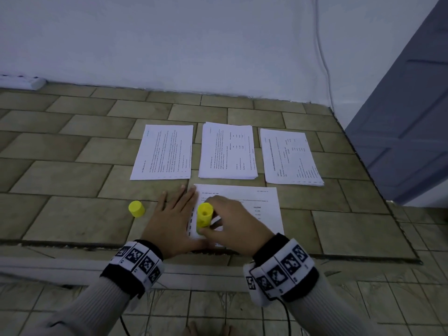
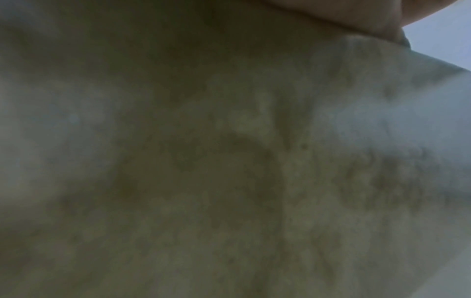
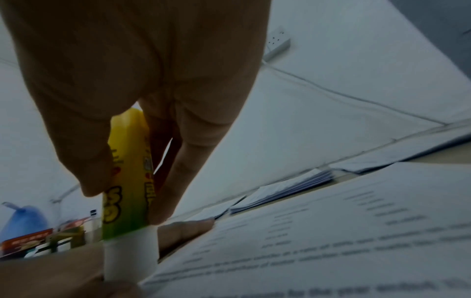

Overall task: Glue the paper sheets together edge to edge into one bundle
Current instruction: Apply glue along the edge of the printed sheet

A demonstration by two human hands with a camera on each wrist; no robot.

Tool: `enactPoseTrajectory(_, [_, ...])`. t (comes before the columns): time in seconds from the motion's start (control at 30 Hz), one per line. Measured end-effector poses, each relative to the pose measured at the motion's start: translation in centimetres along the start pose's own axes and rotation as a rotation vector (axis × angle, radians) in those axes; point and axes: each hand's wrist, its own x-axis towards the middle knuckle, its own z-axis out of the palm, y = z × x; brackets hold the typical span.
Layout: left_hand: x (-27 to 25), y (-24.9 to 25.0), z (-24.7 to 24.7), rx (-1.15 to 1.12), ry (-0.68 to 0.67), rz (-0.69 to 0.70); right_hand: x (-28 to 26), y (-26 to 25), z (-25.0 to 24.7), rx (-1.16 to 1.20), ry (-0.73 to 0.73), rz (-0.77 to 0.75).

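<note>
Early in the gluing: right hand gripping an uncapped yellow glue stick upright on the left edge of the near sheet, left hand flat and open beside it, cap aside, three far paper stacks unjoined.

The tiled floor carries everything. Three paper stacks lie in a row toward the wall: the left stack, the middle stack and the right stack, each apart from the next. Nearer the person, a single sheet lies flat just in front of the middle stack. A yellow cap stands on a tile to the left of the sheet. At the far left, a white power strip lies against the wall.
</note>
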Motion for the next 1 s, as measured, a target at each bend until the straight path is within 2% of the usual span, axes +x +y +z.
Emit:
enactPoseTrajectory(0.13, [0.1,-0.4,0.4,-0.008,-0.018,0.027,0.6,0.0,1.1,-0.046,-0.050,-0.056])
enactPoseTrajectory(0.23, [0.0,-0.3,0.3,-0.004,0.003,0.023,0.3,0.2,0.7,-0.027,-0.028,-0.073])
enactPoseTrajectory(0.33, [-0.1,0.1,-0.1,0.010,-0.001,-0.002,-0.6,0.8,-0.3,-0.011,-0.023,-0.023])
enactPoseTrajectory(0.5, [-0.2,0.6,-1.0,0.053,-0.081,-0.047,-3.2,3.2,-2.9,0.025,0.018,0.046])
enactPoseTrajectory(0.67, [-0.1,0.6,-1.0,0.061,-0.084,-0.054,-6.4,4.6,-5.6,-0.002,0.078,0.045])
enactPoseTrajectory(1.0, [-0.1,0.6,-0.9,0.059,-0.083,-0.053,-9.3,6.3,-8.2,-0.025,0.134,0.177])
